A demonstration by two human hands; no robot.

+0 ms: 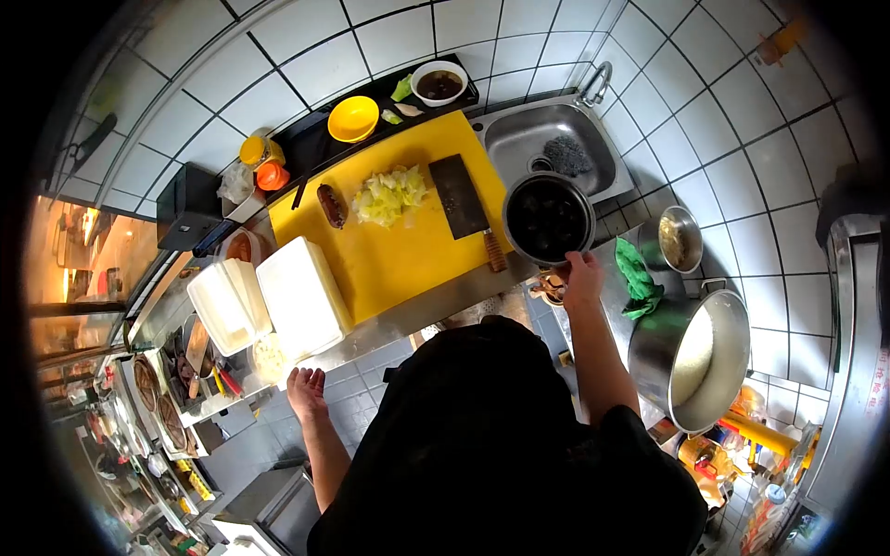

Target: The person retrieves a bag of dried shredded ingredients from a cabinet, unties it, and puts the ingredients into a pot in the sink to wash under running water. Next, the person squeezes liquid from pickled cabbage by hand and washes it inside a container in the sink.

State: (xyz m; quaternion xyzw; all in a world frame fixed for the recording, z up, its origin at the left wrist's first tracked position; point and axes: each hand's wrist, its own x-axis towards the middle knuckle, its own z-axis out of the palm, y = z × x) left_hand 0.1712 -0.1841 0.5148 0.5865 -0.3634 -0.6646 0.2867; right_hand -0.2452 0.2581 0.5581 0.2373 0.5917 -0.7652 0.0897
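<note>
My right hand (582,280) grips the near rim of a round metal pot (550,219) with a dark inside, held at the sink's front corner. What lies in the pot is too dark to make out. My left hand (307,393) hangs in front of the counter, fingers loosely apart, holding nothing. It is nearest to a white lidded container (301,296). On the yellow cutting board (371,276) are a pile of chopped pale-green cabbage (391,196), a dark reddish sausage-like piece (331,206) and a cleaver (459,197) with its wooden handle toward me.
The metal sink (502,141) holds a scouring pad (567,156). To the right are a green cloth (637,280), a large stockpot (665,347) and a smaller metal bowl (680,239). A yellow bowl (353,120) and a white bowl (438,83) of dark liquid stand behind the board.
</note>
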